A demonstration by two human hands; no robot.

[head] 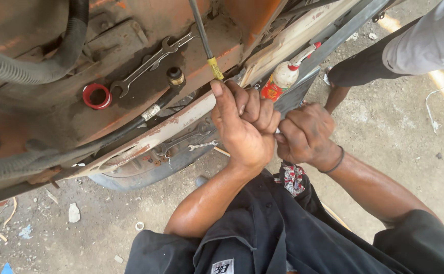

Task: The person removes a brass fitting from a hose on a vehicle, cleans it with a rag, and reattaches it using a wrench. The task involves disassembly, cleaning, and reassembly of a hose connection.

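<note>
The left hand (244,127) is clenched into a fist against the edge of a rusty orange metal panel (130,101), its thumb raised beside a thin rod with a yellow sleeve (215,67). The right hand (305,134) is closed tightly around something small and pale, mostly hidden, just beside the left. On the panel lie wrenches (151,63), a red ring (96,96) and a black hose (105,137). A spray bottle (283,78) stands nearby. Dusty concrete ground (409,152) is seen below.

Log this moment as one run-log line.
left hand: fisted at frame edge | right hand: fisted beside it | spanners, red cap, bottle on frame
</note>
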